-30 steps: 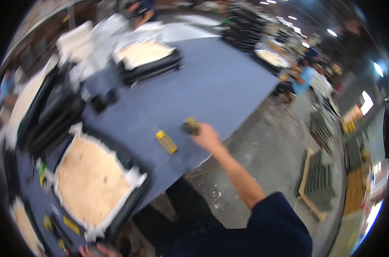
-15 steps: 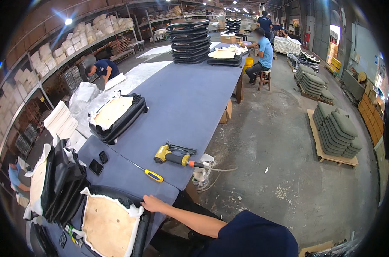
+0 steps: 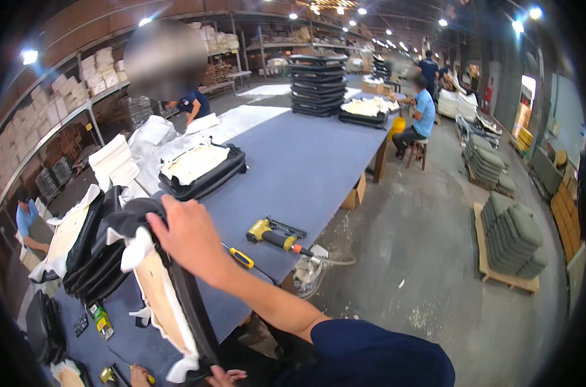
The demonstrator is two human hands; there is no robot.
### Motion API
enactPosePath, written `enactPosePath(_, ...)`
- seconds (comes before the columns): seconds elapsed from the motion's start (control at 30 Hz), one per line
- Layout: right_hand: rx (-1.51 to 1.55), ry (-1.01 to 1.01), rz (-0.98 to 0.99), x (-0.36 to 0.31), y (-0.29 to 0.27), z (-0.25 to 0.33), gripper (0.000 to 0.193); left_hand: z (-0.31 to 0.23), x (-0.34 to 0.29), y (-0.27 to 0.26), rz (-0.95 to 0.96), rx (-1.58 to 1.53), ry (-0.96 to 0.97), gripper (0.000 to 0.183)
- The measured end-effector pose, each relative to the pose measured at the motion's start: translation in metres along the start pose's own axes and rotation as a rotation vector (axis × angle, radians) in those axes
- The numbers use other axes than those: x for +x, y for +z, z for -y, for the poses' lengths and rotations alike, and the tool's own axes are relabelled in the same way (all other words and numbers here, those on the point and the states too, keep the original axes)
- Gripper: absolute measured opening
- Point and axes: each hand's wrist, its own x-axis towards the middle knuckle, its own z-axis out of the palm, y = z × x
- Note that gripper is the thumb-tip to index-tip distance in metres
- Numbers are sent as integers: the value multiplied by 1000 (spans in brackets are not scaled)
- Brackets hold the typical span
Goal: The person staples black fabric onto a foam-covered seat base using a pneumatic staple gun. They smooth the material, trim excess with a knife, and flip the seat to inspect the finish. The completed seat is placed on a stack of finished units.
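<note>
An upholstered chair seat [image 3: 156, 293], with a pale plywood base, white padding edges and a black cover, stands tilted on its edge at the near left of the table. My right hand [image 3: 193, 238] grips its upper end, fingers bent over the black cover. At its lower end, by the picture's bottom edge, my left hand [image 3: 225, 377] closes on the seat, only partly in view. A yellow-and-black staple gun [image 3: 277, 235] with an air hose lies beyond my right forearm. The yellow-handled screwdriver [image 3: 241, 258] is partly hidden by that arm.
Several black seats [image 3: 99, 251] lean at the left. Another black seat [image 3: 202, 169] lies across the blue-grey table [image 3: 280, 155]. A tall stack of black seats [image 3: 317, 84] stands farther off. A co-worker's hand [image 3: 139, 375] is near another tool. Grey cushions [image 3: 511, 235] sit on a pallet.
The chair seat has gone from lying flat to tilted on edge. My right hand has moved up and left to its upper end. My left hand has come into view.
</note>
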Motion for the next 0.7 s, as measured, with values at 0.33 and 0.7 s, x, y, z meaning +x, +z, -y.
enactPosePath(0.33,415,-62,-30,-6,44,-37,32,-21,20,-109,-670,241,338,58)
enactPosePath(0.7,488,425,524,-48,131,-188,30,-35,69,-146,-937,-740,578,89)
